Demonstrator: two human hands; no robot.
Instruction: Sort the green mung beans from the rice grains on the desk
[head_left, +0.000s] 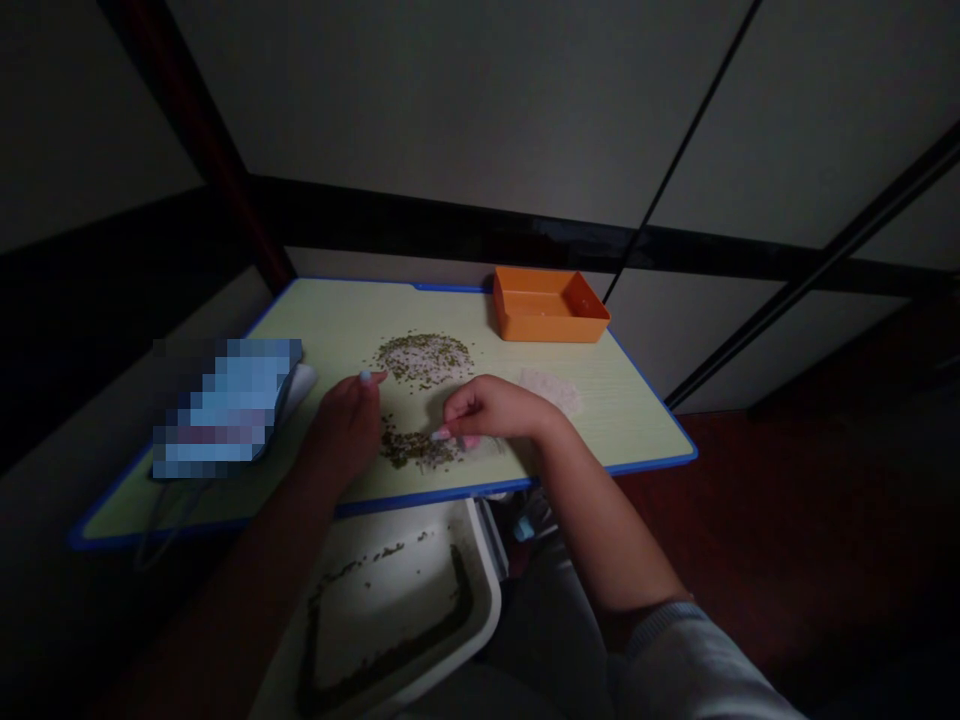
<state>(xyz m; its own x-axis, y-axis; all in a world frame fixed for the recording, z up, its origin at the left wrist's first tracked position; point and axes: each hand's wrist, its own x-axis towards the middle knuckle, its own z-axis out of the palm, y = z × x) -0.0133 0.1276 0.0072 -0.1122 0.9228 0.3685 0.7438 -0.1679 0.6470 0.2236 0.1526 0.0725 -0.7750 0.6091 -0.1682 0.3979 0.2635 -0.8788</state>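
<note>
Two heaps of small greenish-brown grains lie on the pale yellow folding table point(337, 305). The far heap point(424, 357) has pale bits mixed through its middle; the near heap point(409, 448) is darker. My left hand point(349, 425) rests on its edge just left of the near heap, thumb raised and a finger stretched to the right. Over that heap's right side, my right hand point(491, 408) bends down with thumb and fingertips pinched together. Whatever sits between those fingertips is too small to make out. Beside them lies something clear, like a thin plastic sheet point(480, 455).
An orange open box point(555, 330) stands at the table's back right. Pale bits point(551, 390) form a patch right of my hand. A blurred-out blue object point(232, 410) lies at the left. Below the front edge is a white tub point(397, 600) with grains along its inside.
</note>
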